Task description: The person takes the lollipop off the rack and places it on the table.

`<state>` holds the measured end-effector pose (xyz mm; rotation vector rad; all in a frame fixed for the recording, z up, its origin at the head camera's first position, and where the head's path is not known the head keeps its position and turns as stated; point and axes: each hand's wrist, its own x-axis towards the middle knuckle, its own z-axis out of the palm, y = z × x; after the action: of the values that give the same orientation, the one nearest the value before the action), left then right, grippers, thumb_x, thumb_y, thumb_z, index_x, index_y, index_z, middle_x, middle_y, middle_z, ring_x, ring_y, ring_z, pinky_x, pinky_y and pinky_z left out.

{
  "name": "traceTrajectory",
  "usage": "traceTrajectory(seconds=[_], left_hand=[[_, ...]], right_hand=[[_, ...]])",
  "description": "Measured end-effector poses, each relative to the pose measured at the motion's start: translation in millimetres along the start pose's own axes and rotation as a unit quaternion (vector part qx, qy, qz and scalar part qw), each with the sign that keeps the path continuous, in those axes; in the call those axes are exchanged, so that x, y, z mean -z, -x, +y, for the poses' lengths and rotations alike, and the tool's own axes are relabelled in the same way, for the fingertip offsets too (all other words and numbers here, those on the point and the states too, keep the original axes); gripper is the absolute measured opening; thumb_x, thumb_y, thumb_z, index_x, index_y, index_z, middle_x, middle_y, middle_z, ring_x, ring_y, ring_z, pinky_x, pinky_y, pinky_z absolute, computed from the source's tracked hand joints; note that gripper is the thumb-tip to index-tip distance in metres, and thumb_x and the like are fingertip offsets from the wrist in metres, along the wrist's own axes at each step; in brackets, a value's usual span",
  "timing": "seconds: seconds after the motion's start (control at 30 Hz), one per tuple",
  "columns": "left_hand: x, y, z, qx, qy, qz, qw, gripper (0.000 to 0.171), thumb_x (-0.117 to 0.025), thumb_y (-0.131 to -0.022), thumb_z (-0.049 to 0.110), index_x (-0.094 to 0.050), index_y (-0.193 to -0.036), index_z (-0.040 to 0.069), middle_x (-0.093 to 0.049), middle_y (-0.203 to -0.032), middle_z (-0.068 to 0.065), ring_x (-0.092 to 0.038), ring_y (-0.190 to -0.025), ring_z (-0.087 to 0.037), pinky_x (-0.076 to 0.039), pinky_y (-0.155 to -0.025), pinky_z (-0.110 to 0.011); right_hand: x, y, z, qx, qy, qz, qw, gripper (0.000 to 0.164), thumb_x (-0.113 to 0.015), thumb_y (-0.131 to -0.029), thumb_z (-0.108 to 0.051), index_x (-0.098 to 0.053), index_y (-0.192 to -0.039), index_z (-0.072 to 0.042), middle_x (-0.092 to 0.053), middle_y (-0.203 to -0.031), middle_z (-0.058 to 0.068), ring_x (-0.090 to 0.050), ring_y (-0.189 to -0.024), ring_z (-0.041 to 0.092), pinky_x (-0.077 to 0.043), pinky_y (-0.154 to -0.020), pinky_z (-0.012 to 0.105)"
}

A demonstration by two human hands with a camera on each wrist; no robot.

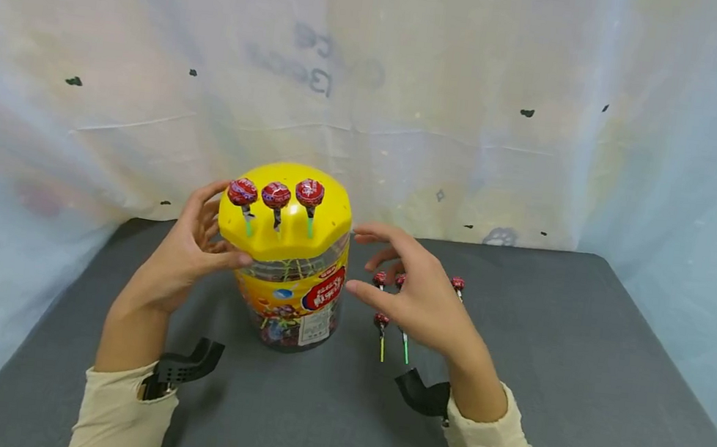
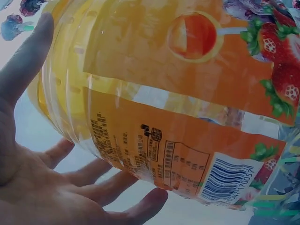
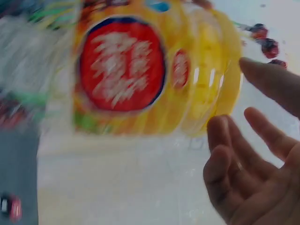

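Note:
A clear plastic candy jar [image 1: 287, 296] with an orange label and yellow lid [image 1: 280, 237] stands upright on the table. Three red-wrapped lollipops [image 1: 276, 196] lie side by side on top of the lid. My left hand [image 1: 185, 255] holds the jar's upper left side, thumb at the front of the lid's edge and fingers curved toward the back. To the right of the jar, my right hand [image 1: 420, 289] hovers with loosely bent fingers and holds nothing. Its fingertips [image 3: 220, 129] are close to the lid; whether they touch it I cannot tell.
Several more lollipops [image 1: 382, 320] lie on the dark grey table [image 1: 578, 396] beneath and beside my right hand, some partly hidden by it. A pale patterned sheet [image 1: 415, 75] hangs behind the table and along both sides.

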<state>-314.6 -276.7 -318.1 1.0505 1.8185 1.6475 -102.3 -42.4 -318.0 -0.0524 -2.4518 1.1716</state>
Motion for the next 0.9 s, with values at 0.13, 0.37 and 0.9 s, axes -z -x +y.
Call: traceTrajectory(seconds=[0.13,0.37,0.9], left_hand=[[-0.4,0.5,-1.0,-0.001,0.007,-0.005,1.0000,0.092,-0.069,-0.090,-0.001,-0.014,-0.155,0.032,-0.031,-0.158,-0.002,-0.035,-0.136,-0.015,-0.036,-0.106,-0.038],[5.2,3.1,0.0,-0.008,-0.010,0.004,0.9999,0.092,-0.071,-0.088,-0.002,-0.017,-0.154,0.031,-0.033,-0.154,0.000,-0.038,-0.133,-0.015,-0.041,-0.098,-0.029],[13.5,10.2,5.1,-0.018,-0.050,0.034,0.9980,0.083,-0.072,-0.086,-0.003,-0.026,-0.148,0.027,-0.033,-0.138,0.001,-0.041,-0.117,-0.022,-0.053,-0.080,-0.022]], right_hand=[[-7.7,-9.9,-9.8,-0.011,-0.005,0.032,0.999,0.060,-0.079,-0.086,-0.023,-0.051,-0.140,-0.026,-0.063,-0.131,-0.004,-0.060,-0.102,0.009,-0.053,-0.080,0.035],[-13.7,-14.4,-13.6,-0.007,0.001,0.052,0.999,0.059,-0.079,-0.086,-0.022,-0.051,-0.138,-0.026,-0.066,-0.127,-0.002,-0.062,-0.105,0.011,-0.053,-0.079,0.034],[-21.4,-22.4,-4.2,0.007,0.003,0.045,0.999,0.065,-0.078,-0.087,-0.025,-0.046,-0.144,-0.026,-0.057,-0.141,-0.006,-0.058,-0.113,0.011,-0.050,-0.084,0.035]])
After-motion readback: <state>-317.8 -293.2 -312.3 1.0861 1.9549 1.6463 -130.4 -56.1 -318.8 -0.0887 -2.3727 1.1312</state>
